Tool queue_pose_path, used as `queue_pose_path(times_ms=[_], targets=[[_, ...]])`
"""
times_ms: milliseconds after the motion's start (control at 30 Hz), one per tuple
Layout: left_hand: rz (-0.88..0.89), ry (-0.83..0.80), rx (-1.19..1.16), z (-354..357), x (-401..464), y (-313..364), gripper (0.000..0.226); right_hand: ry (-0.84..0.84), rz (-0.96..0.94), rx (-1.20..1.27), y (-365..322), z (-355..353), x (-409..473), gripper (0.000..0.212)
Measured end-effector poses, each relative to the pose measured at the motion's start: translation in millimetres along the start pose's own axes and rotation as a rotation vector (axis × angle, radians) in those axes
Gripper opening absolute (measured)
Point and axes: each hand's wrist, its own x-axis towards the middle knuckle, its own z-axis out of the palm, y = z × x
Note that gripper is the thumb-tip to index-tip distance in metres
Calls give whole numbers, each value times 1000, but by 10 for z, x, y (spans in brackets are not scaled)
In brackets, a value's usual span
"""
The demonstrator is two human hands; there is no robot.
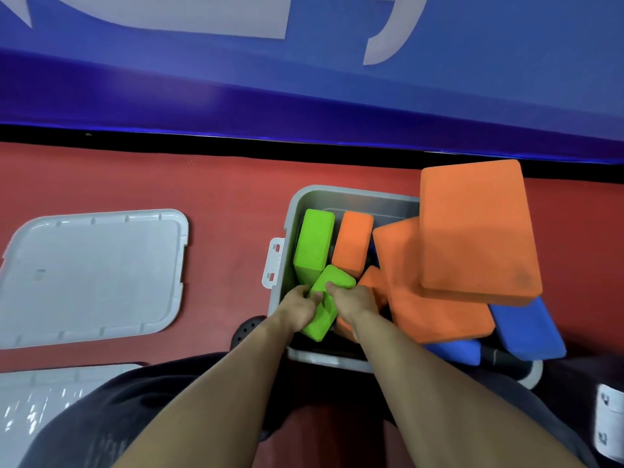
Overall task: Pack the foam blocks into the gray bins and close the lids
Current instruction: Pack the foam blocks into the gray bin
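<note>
Inside the gray bin [297, 211], near its front-left corner, a green block [326, 302] lies tilted, long axis running from near-left to far-right. Left hand [299, 307] and right hand [351, 300] clamp it from either side, about equally near. Orange blocks [472, 228] overhang the bin's right rim; a lid [91, 275] lies well to the left.

Both bare forearms reach forward from the near edge, converging toward the middle. The left hand [299, 307] and the right hand [351, 300] sit close together, nearly touching, knuckles up, each with fingers curled down (the fingertips are mostly hidden) around the same green foam block [329, 298]. The right thumb lies on top of it. Wrists are straight, arms almost fully extended.
</note>
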Motion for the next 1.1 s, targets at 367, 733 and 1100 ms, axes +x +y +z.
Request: queue_pose_path(times_ms=[367,733,1100], targets=[[-26,6,-131,10,119,38,56,26,-3,-106,15,32,-47,66],[-171,68,-580,34,470,220,65,53,-513,-241,-487,-21,235,54],[-139,102,-563,207,511,192,52,156,-588,-501,-381,-34,455,47]])
